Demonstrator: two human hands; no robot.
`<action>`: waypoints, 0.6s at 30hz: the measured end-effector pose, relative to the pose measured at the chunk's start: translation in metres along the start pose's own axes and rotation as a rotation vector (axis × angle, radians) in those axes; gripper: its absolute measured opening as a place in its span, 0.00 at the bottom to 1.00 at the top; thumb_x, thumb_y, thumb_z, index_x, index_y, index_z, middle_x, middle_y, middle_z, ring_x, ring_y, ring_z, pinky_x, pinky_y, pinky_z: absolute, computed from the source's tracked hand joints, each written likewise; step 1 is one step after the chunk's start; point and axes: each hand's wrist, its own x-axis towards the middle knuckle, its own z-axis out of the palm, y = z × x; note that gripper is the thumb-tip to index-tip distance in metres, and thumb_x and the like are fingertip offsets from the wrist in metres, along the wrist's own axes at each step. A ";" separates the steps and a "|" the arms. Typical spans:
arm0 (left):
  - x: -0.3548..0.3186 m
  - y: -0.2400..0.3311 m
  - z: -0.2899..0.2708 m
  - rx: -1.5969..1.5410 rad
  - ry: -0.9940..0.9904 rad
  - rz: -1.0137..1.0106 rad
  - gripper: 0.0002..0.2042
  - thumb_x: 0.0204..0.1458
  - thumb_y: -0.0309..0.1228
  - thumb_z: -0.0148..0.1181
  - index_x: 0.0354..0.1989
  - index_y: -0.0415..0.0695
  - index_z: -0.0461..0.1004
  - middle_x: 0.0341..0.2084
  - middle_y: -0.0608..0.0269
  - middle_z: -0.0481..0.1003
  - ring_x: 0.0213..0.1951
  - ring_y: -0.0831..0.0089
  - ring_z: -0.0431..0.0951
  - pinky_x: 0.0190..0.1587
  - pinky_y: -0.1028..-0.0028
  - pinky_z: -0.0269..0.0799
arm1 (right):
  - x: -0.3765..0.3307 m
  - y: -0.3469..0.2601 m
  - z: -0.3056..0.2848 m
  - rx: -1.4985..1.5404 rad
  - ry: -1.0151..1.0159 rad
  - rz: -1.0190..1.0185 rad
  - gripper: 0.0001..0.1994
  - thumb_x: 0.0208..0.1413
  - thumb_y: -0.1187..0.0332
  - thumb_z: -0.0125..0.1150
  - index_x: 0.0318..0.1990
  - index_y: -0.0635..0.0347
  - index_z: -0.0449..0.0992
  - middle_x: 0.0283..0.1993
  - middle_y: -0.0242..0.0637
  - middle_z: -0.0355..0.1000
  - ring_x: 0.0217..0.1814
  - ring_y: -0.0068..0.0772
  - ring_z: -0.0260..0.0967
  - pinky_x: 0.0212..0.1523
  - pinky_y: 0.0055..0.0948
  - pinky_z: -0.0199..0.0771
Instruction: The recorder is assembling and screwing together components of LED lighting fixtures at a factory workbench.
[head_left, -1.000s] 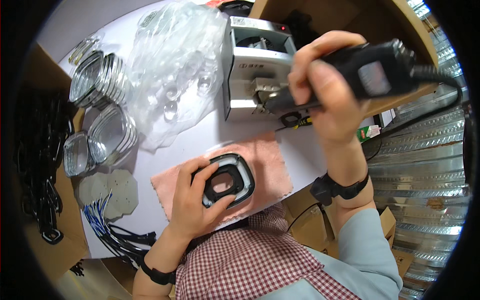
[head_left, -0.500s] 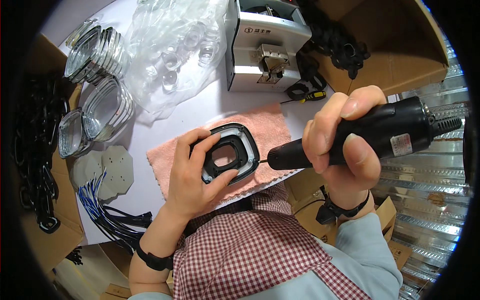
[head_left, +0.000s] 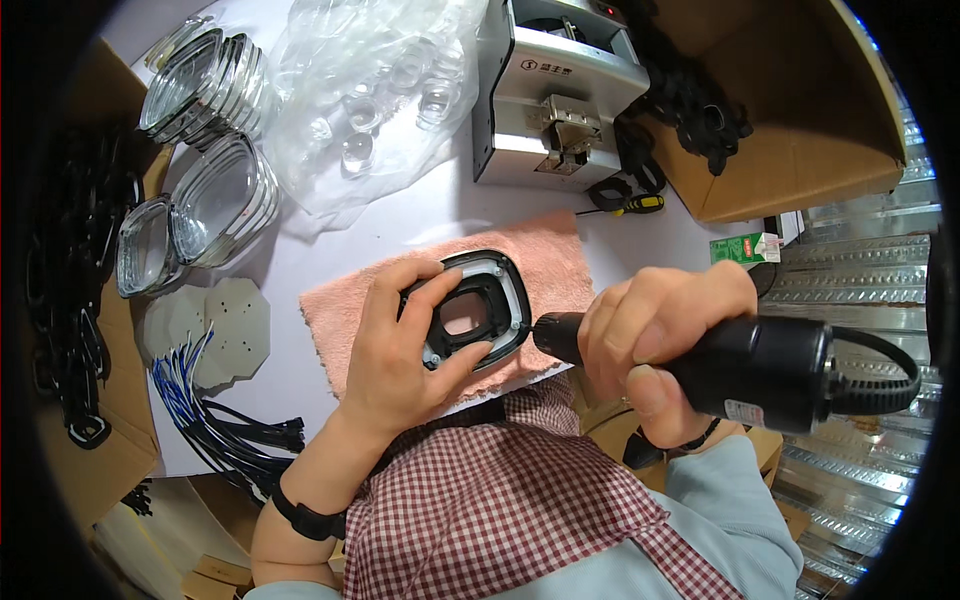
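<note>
A black, rounded-square frame part (head_left: 487, 296) with a silver inner rim lies on a pink cloth (head_left: 540, 255). My left hand (head_left: 400, 350) grips the frame from its left and lower side. My right hand (head_left: 655, 335) is wrapped around a black electric screwdriver (head_left: 760, 368), whose tip meets the frame's right edge. A black cable loops off the tool's rear at the right.
A grey metal machine (head_left: 555, 85) stands behind the cloth, a small yellow-handled screwdriver (head_left: 628, 205) beside it. A clear bag of lenses (head_left: 370, 95), stacked glass covers (head_left: 205, 205), grey plates (head_left: 215, 325), blue-black wire bundles (head_left: 200, 400) and a cardboard box of black parts (head_left: 800, 110) surround the work spot.
My right hand brought the screwdriver down from the machine to the frame's right edge. The left hand stayed on the frame.
</note>
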 end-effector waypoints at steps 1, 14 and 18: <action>0.003 0.000 0.001 -0.011 0.003 0.006 0.32 0.40 0.32 0.76 0.56 0.36 0.73 0.55 0.48 0.68 0.56 0.51 0.72 0.58 0.60 0.71 | 0.001 0.002 0.001 -0.002 -0.002 -0.001 0.16 0.57 0.71 0.69 0.44 0.57 0.64 0.29 0.37 0.71 0.21 0.28 0.68 0.28 0.31 0.74; 0.002 0.004 -0.008 -0.061 -0.051 -0.041 0.32 0.41 0.32 0.76 0.57 0.37 0.73 0.55 0.50 0.68 0.57 0.53 0.73 0.59 0.62 0.73 | 0.038 -0.036 -0.038 0.265 0.312 -0.273 0.17 0.58 0.70 0.61 0.54 0.59 0.70 0.33 0.45 0.74 0.26 0.30 0.69 0.30 0.32 0.74; 0.009 0.010 -0.023 -0.017 -0.068 -0.023 0.34 0.43 0.37 0.76 0.59 0.39 0.72 0.55 0.50 0.69 0.58 0.54 0.72 0.63 0.60 0.69 | 0.086 -0.003 -0.063 0.046 0.505 -0.427 0.13 0.58 0.75 0.57 0.51 0.64 0.70 0.31 0.44 0.73 0.26 0.29 0.68 0.30 0.26 0.71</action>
